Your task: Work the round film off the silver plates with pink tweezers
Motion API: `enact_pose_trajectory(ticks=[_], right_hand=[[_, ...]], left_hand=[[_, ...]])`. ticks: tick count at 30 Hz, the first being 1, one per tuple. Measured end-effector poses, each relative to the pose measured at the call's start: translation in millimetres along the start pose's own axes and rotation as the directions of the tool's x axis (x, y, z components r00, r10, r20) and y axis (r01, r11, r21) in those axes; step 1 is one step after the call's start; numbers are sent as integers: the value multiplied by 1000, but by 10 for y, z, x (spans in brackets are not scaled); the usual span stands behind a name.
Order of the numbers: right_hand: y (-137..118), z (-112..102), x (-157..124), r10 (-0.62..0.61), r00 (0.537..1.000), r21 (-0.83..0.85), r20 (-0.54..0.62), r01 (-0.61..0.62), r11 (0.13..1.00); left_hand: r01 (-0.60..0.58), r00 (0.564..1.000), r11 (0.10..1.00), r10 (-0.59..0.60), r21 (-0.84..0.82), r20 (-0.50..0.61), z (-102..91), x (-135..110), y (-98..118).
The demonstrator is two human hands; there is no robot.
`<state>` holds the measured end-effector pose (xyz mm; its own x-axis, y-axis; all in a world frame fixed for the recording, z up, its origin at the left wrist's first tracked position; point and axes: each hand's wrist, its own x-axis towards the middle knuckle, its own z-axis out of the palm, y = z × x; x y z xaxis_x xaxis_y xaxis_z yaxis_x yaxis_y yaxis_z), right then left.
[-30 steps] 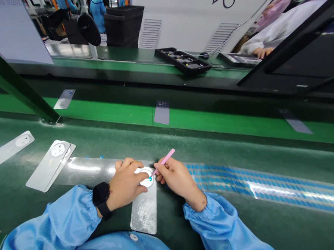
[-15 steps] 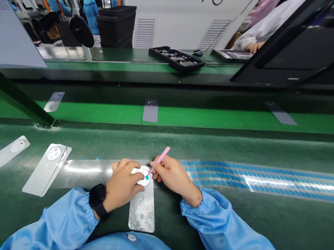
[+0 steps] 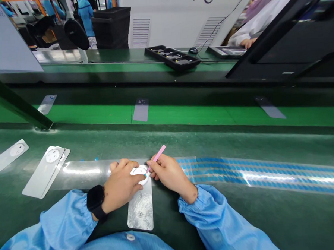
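A silvery phone back cover [image 3: 140,212] with a round white camera area lies on the bench in front of me. My left hand [image 3: 121,187], wearing a black watch, rests across its upper left with fingers spread. The index fingertip touches the camera area beside a small blue dot [image 3: 145,175], which it partly hides. At the cover's upper right edge, my right hand [image 3: 168,173] pinches slim pink tweezers [image 3: 159,154]. Their lower tip points down to the blue dot; whether it grips the dot I cannot tell.
To the right stretches a clear strip with rows of blue stickers [image 3: 259,178]. More phone covers [image 3: 43,176] lie at left, two overlapping. Several covers, one a grey panel [image 3: 141,110], lie on the green belt beyond. A green post [image 3: 17,103] and a black monitor [image 3: 297,47] flank the bench.
The whole view has shifted slightly. My left index fingertip now covers more of the blue dot, and the tweezers' tip is at it. Both hands otherwise keep their places on the cover.
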<state>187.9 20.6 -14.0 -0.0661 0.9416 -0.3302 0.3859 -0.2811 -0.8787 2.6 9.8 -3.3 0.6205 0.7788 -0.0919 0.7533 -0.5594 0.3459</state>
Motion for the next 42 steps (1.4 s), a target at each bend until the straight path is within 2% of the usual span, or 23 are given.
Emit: enact_pose_trajectory(ticks=[3,7,10,20,32,38,40,42], right_hand=[[-8,-11,10,14,1000,46,-7,-14,999],[-10,-45,48,64,998,235,4,-63,970],[-6,-62,65,53,999,329,13,-54,943],[-5,-67,74,31,999,361,39,-43,932],[-46,-79,88,56,998,490,41,-69,869],[-21,-119,92,50,997,564,58,-74,823],[-10,-146,97,44,997,588,70,-77,805],[-1,-174,105,37,996,610,85,-81,789]], left_hand=[[12,1000,999,-12,40,8,-7,-9,29],[30,999,996,-31,84,14,-2,-14,52],[38,999,995,-39,89,15,1,-12,67],[80,996,995,-77,64,-38,25,-24,109],[124,992,992,-125,23,17,-12,48,138],[193,977,981,-192,-3,91,-112,138,136],[223,970,974,-217,-45,109,-201,193,51],[223,973,972,-218,-75,74,-362,275,-118]])
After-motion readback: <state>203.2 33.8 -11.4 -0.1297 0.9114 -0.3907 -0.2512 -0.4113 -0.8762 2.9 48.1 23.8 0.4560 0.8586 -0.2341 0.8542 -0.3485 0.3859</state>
